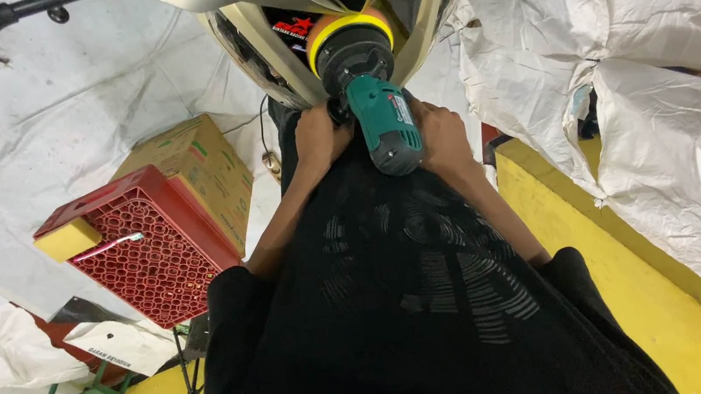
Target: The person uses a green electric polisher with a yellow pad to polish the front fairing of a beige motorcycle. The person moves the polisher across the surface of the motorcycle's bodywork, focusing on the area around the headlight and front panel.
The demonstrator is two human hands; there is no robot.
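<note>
Here, at upper centre of the frame, both hands grip a green plastic handheld polisher (386, 127): the left hand (319, 136) closed on its side handle, the right hand (442, 134) wrapped round its body. Its yellow-rimmed round pad (346, 30) presses against a glossy beige scooter panel (261, 31). A red plastic lattice crate (150, 251) stands at left.

Green polisher body (386, 127) showing a yellow-and-orange pad (346, 27), red honeycomb-patterned crate (149, 246) sitting left, yellow sponge (67, 239) lying on it, brown cardboard box (193, 166), black shirt (415, 304) bearing grey curved stripes, white sheeting (665, 99) hanging right
</note>
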